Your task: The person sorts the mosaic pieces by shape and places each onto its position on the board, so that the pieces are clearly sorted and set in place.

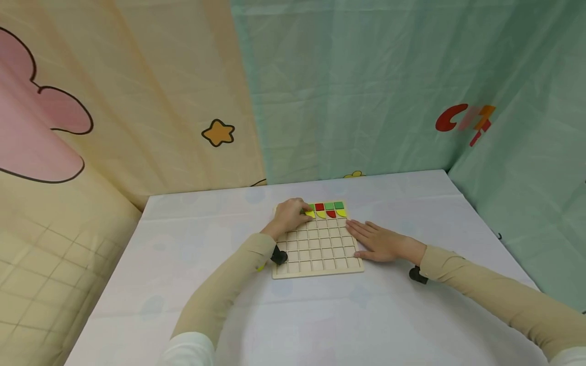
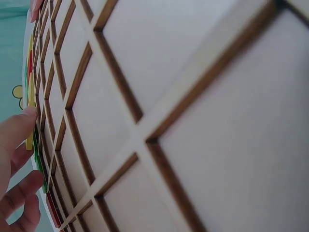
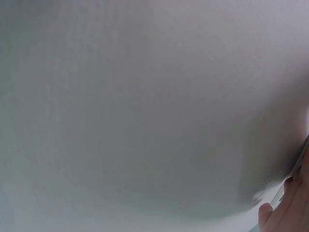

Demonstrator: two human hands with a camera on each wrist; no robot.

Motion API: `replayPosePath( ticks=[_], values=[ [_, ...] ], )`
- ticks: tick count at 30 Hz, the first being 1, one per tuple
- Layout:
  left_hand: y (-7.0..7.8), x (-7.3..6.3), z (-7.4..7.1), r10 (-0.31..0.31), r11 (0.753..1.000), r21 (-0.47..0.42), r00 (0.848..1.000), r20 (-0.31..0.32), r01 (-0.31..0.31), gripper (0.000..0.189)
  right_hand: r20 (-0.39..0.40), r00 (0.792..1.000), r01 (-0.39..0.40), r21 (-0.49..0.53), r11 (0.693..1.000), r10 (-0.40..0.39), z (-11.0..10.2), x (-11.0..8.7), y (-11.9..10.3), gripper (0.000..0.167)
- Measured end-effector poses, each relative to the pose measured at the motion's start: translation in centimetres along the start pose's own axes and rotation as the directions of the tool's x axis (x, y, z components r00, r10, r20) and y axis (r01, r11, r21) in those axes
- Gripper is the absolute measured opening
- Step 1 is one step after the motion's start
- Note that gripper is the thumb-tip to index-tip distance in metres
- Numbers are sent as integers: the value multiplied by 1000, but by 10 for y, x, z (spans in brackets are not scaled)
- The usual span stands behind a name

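Note:
A light wooden grid board [image 1: 316,254] lies on the table. My left hand [image 1: 289,216] reaches over its upper left part. Thumb and index finger pinch a yellow piece [image 2: 30,139] at the second row; the other fingers are loosely bent. Along the far row sit green squares [image 1: 339,205] and a red square [image 1: 319,207]. Below them are yellow rounded pieces [image 1: 341,213] and a red rounded piece [image 1: 331,214]. My right hand [image 1: 382,241] lies flat with straight fingers, fingertips and thumb touching the board's right edge. The left hand hides the board's far left corner.
A pale cloth covers the table [image 1: 320,315]. Beside the board's near left side, a yellow-green thing [image 1: 261,267] shows partly from under the left sleeve. Printed curtains [image 1: 357,91] stand behind the table and at both sides.

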State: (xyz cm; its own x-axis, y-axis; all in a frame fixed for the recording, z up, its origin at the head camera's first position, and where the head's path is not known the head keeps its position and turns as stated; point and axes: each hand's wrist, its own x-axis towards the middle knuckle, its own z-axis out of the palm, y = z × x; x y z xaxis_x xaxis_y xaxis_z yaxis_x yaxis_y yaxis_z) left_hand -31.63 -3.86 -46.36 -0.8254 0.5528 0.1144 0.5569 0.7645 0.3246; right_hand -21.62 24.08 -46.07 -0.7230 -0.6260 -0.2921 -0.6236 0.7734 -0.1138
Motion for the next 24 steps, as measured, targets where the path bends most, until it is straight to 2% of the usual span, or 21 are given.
replayPosePath(
  ticks=[8, 24],
  values=[
    [2, 0, -1, -15, 1000, 8, 999, 28, 15, 29, -1, 1000, 0, -1, 1000, 0, 2, 1, 2, 82],
    [1, 0, 3, -6, 1000, -5, 1000, 24, 6, 27, -1, 1000, 4, -4, 1000, -4, 1, 1, 1, 81]
  ],
)
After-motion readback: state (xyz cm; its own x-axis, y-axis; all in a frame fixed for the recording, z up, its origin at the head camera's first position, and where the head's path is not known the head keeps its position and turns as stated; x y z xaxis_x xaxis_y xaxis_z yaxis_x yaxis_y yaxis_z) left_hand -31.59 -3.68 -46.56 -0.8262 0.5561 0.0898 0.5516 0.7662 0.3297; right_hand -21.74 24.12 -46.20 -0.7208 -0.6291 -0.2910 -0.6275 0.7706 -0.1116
